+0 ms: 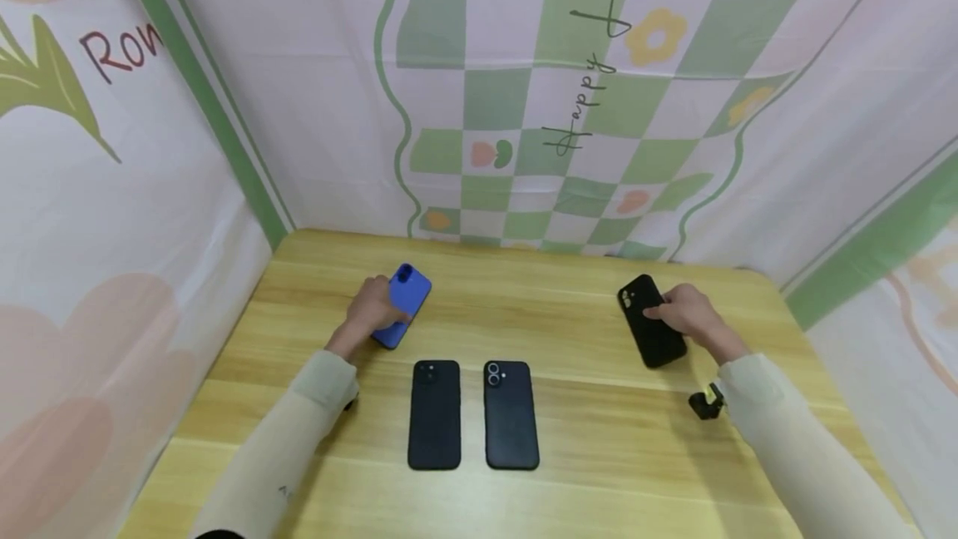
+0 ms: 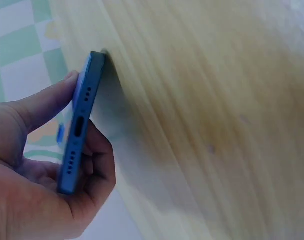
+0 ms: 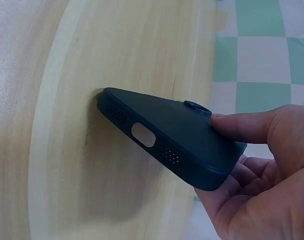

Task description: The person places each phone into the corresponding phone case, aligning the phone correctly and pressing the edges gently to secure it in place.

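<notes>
My left hand [image 1: 372, 304] grips a blue phone [image 1: 408, 294] at the table's left, thumb on its back and fingers curled beneath. In the left wrist view the phone's bottom edge [image 2: 81, 122] faces the camera, with its port and small holes. At the right, my right hand [image 1: 687, 312] pinches a black phone case [image 1: 649, 338] by its side, camera cutouts at the upper end. The right wrist view shows the case [image 3: 166, 130] tilted, one corner low by the wood, with an open port slot and perforated speaker holes. The thumb lies on its back.
Two dark phones lie side by side, backs up, near the table's middle: a black one [image 1: 435, 418] and another [image 1: 511, 418] with ringed lenses. The wooden table [image 1: 524, 298] meets a patterned cloth wall [image 1: 501, 90] behind, with cloth at both sides.
</notes>
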`<state>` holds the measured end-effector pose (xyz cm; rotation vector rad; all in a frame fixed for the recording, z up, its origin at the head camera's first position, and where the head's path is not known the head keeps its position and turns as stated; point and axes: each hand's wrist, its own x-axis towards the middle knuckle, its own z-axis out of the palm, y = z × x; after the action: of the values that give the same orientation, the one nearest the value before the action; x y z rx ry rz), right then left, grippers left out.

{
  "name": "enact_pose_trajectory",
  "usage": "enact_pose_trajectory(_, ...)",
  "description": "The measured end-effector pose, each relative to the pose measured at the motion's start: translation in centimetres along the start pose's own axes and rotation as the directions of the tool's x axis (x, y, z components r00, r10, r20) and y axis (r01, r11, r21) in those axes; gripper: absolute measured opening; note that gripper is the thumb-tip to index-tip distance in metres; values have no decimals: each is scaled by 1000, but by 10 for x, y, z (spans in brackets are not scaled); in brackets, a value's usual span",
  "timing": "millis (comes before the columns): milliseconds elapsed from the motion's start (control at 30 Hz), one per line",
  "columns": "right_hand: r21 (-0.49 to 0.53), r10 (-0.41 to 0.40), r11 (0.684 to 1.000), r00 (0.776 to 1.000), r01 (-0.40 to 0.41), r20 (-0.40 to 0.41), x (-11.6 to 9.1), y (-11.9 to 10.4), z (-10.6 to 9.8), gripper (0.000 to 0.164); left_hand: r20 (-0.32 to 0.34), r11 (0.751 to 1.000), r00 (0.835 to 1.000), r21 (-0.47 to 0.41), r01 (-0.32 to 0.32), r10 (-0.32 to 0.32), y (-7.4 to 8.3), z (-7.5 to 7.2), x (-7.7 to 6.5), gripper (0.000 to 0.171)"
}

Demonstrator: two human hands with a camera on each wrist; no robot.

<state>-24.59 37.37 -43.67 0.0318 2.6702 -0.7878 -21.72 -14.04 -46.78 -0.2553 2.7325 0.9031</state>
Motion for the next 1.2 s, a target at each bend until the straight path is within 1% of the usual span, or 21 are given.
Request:
enact_pose_trajectory(100,13,3,1000,1000,-3,0,-3,0,0,51,13,996,1000,-90,-9,10,-2,0,-1,64)
enact_pose_trajectory(200,13,-1,1000,1000,1,2,-6,-1,-1,51,25,984,1000,-179,-12,16,-4,-1,-2,54)
enact_pose_trajectory(267,18,-1,1000,1000,1,0,-7,-3,-2,51,30,969,999,-248,-10,18,-6,-2,-3,47)
enact_pose_trajectory(333,26,-7,1000,1000,7,1,-9,-6,-3,51,40,946,999,-324,-7,21,-8,-2,-4,43)
enact_pose_trajectory(400,40,-19,999,1000,19,2,-11,-10,-4,50,76,908,997,-419,3,31,-11,-3,-5,40)
enact_pose_trajectory(467,48,-29,998,1000,29,-2,-14,-16,-4,50,112,858,993,-512,27,36,-12,-2,-7,42)
enact_pose_trajectory(533,52,-44,998,999,44,-7,-17,-22,-5,51,135,807,990,-589,43,45,-13,-1,-10,43)
enact_pose_trajectory(567,56,-50,997,999,51,-11,-18,-25,-5,51,137,783,989,-621,45,51,-12,-1,-12,44)
enact_pose_trajectory(633,52,-62,997,998,63,-22,-20,-31,-5,52,117,744,991,-668,34,59,-7,-1,-17,45)
enact_pose_trajectory(700,59,-79,995,996,81,-35,-22,-38,-5,53,94,710,993,-704,15,72,-1,-2,-22,47)
enact_pose_trajectory(733,70,-84,994,996,87,-38,-23,-41,-5,52,83,698,994,-716,6,77,4,-2,-24,47)
enact_pose_trajectory(767,94,-86,992,996,89,-39,-24,-45,-5,50,80,685,994,-728,2,81,8,-2,-27,48)
enact_pose_trajectory(800,127,-87,988,996,91,-34,-26,-50,-5,48,81,665,993,-746,4,86,12,-2,-29,49)
enact_pose_trajectory(833,172,-86,981,996,89,-26,-27,-55,-4,45,81,652,993,-758,3,89,17,-1,-31,50)
enact_pose_trajectory(900,274,-87,958,996,85,-2,-32,-67,-3,33,93,614,991,-789,12,100,25,1,-35,52)
enact_pose_trajectory(933,326,-90,942,996,81,12,-34,-73,-2,28,99,596,989,-803,14,110,28,2,-38,53)
enact_pose_trajectory(967,381,-93,922,995,77,23,-37,-80,-1,25,109,572,987,-820,20,122,32,3,-40,55)
enact_pose_trajectory(1033,459,-116,884,993,86,37,-43,-94,0,27,119,527,983,-850,28,140,38,6,-45,56)
enact_pose_trajectory(1100,515,-141,851,989,103,36,-49,-107,1,33,129,492,979,-870,35,158,45,8,-50,57)
enact_pose_trajectory(1167,562,-161,819,986,116,31,-54,-119,2,36,134,462,976,-886,40,174,52,12,-55,57)
enact_pose_trajectory(1200,580,-173,805,985,126,26,-56,-124,3,38,137,455,975,-889,44,173,56,14,-58,57)
